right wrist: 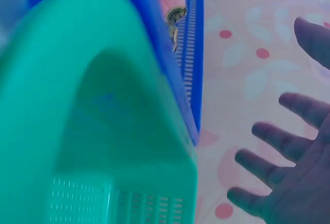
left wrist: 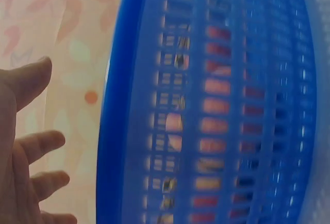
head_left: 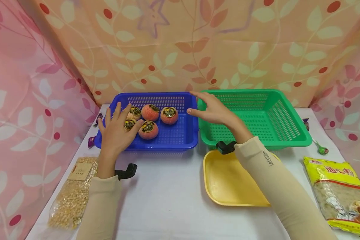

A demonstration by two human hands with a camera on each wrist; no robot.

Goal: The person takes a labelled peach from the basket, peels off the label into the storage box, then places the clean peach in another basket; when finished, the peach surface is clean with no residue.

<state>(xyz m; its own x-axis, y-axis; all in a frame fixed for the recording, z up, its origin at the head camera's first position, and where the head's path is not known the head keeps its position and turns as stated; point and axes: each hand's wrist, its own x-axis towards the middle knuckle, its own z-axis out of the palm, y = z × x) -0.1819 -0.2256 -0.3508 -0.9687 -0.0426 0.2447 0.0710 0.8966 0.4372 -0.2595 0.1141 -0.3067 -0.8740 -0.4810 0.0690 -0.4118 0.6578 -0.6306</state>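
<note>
Several pinkish-red peaches with black-and-gold labels, one of them a peach (head_left: 169, 115) on the right, lie in a blue basket (head_left: 180, 141). My left hand (head_left: 116, 133) is over the basket's left side, fingers spread and holding nothing, and it partly covers the peaches there in the head view. In the left wrist view the fingers show beyond the blue rim (left wrist: 116, 110). Over the spot where the blue basket meets a green basket (head_left: 255, 123) is my right hand (head_left: 211, 108). Its fingers are extended and apart in the right wrist view, with nothing in them.
A yellow tray (head_left: 232, 180) lies in front of the green basket, partly under the right sleeve. At the left is a clear bag of pale kernels (head_left: 73, 196), at the right a yellow food bag (head_left: 340, 196). Purple-wrapped candies (head_left: 91, 141) and a lollipop (head_left: 321, 149) lie beside the baskets.
</note>
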